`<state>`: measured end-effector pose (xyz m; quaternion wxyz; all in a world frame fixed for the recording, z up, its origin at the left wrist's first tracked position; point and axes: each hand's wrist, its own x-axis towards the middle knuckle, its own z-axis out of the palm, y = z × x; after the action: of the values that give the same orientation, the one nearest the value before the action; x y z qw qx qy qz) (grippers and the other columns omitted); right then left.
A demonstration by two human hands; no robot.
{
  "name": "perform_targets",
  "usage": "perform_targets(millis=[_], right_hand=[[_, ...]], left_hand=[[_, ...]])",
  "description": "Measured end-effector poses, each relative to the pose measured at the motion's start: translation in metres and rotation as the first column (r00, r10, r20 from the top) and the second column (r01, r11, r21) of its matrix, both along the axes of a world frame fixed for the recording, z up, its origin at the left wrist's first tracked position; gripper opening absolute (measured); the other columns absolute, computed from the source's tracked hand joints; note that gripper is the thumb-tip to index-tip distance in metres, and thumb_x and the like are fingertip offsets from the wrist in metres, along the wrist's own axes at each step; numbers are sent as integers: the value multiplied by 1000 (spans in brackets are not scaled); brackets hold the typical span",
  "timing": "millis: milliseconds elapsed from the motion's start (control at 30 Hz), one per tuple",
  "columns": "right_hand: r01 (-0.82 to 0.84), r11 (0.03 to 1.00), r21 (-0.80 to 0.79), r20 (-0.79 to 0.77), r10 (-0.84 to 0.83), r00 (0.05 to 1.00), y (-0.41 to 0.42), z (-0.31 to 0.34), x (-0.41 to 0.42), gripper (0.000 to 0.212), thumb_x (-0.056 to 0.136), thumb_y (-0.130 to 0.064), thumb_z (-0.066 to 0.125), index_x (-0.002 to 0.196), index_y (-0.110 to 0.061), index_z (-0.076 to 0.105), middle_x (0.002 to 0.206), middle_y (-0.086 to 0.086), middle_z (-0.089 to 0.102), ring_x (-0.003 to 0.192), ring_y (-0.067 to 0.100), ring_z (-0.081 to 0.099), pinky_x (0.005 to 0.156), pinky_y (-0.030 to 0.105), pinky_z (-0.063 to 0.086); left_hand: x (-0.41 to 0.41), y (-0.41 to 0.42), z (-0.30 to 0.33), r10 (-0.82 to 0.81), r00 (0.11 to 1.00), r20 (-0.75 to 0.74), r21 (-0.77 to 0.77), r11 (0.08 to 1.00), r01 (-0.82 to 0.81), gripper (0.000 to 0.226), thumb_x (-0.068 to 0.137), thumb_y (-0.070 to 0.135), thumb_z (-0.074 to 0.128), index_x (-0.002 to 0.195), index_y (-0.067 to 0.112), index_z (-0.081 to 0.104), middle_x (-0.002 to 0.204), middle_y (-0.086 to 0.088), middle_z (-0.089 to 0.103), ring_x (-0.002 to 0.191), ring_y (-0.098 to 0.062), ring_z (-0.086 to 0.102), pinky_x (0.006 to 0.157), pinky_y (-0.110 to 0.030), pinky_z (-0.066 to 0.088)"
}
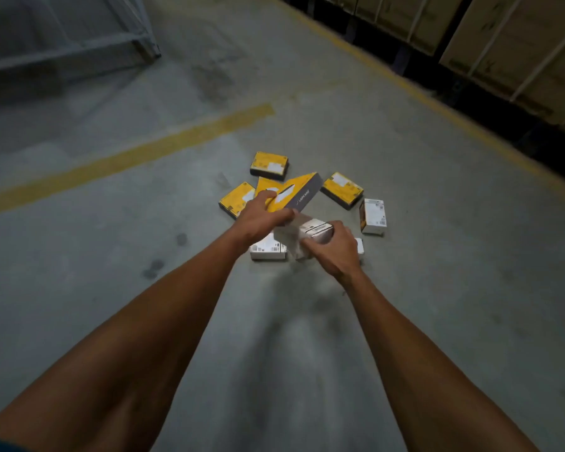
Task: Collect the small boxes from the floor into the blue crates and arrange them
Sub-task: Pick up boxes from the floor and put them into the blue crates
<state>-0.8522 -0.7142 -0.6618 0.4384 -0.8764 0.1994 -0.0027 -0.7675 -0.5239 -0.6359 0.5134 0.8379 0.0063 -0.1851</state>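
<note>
Yellow box (292,192) tilted, long axis up-right, gripped by left hand (261,220)

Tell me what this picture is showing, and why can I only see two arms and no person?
The camera sits on the person's head and looks down, so you see only their arms. The left hand holds up a yellow box with a grey side. The right hand grips a white box. More small boxes lie on the concrete floor: yellow ones, like the far yellow box, and white ones, like the white box on the right. Big cardboard cartons stand at the top right. No blue crate shows here.
</note>
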Motion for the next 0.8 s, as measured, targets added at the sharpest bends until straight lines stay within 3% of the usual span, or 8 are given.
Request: perform_targets(millis=[100,200,267,400,567,700,800], right_hand=[[127,978,168,-2,-129,992,-4,93,-11,66,61,-64,79,113,-27,62,110,-4,70,100,19,68,90,45,60],[159,943,292,15,-170,985,-7,199,-23,66,68,-54,84,124,-25,62,113,-6,72,102,14,69,98,40,56],[163,928,335,14,-178,984,-9,271,-30,71,65,-59,81,124,-25,62,111,-6,72,102,15,69,97,40,56],[161,879,449,3,-182,983,-13,415,-34,70,62,-65,84,118,-27,65,109,-3,75,103,18,72,94,48,60],[82,785,615,9,-111,994,-5,601,-50,43,88,-37,80,123,-19,63,115,11,74,106,29,72,70,35,59],[54,719,693,48,-120,992,4,720,-58,71,79,-46,84,137,-20,52,121,12,71,105,33,74,79,46,64],[23,674,738,82,-124,989,15,781,-67,60,86,-47,79,134,-16,61,112,7,75,96,28,75,74,42,61]], left_hand=[[-22,4,106,66,992,-109,-226,970,-89,57,72,60,75,122,35,64,115,2,71,106,-18,70,96,-43,55],[-39,9,226,99,977,-189,-349,923,-161,31,83,48,73,107,29,70,100,0,67,90,-17,68,78,-36,61],[-48,15,304,121,967,-224,-379,903,-201,23,93,42,68,109,26,70,93,1,63,80,-12,61,81,-36,62],[-65,22,454,181,937,-298,-442,844,-303,26,95,46,65,112,26,71,107,-2,68,95,-19,65,94,-44,60],[-102,38,624,216,913,-345,-536,754,-380,30,95,49,66,113,26,70,112,-8,68,103,-27,64,94,-51,60],[-123,61,722,245,906,-346,-610,675,-416,46,90,54,70,124,23,70,119,-14,65,107,-32,65,91,-52,61],[-135,77,777,245,908,-339,-665,621,-415,61,87,59,72,133,19,67,127,-18,64,110,-34,67,84,-49,62]])
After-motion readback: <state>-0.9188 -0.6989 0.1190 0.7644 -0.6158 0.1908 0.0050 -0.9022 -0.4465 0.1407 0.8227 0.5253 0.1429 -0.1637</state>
